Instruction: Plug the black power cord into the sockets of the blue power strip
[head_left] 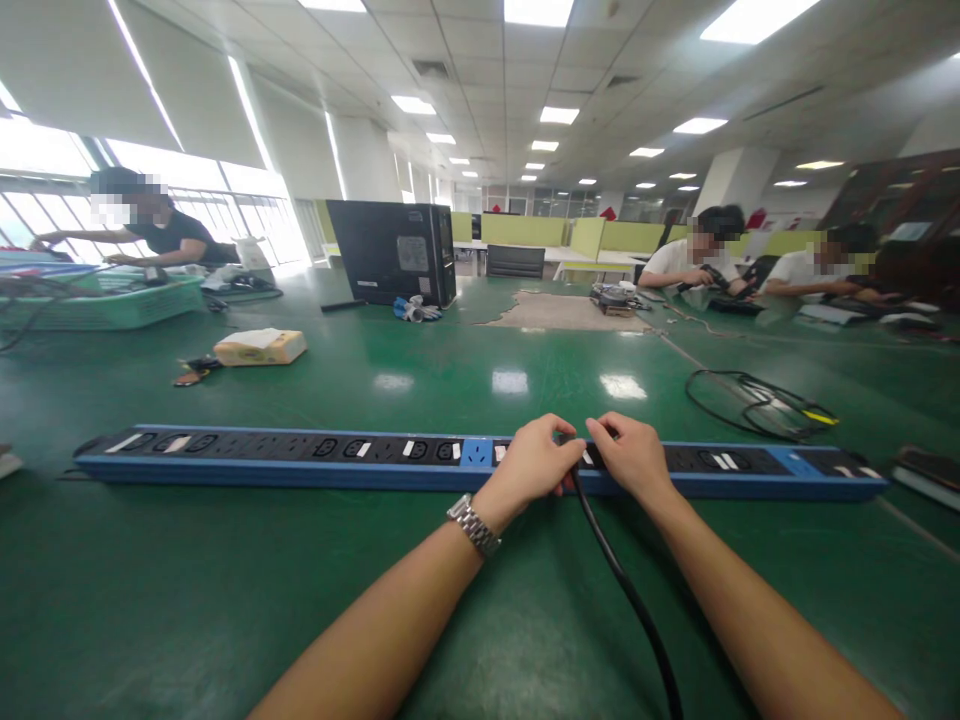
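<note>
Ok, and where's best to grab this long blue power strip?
Probably from the near side, taking the power strip by its long blue edges toward both ends: it is long, narrow and flat, so spread support should steady it. Avoid the black cable right of its middle.

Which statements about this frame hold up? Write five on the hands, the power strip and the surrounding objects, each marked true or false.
1. The left hand and right hand are both at the power strip. True.
2. The power strip has a red frame. False: its frame is blue.
3. A metal-banded wristwatch is on the left wrist. True.
4. The coiled cable lies beside the computer tower. False: the coiled cable is at the right, well away from the computer tower.
5. The black cable runs from the hands toward the bottom edge of the picture. True.
</note>
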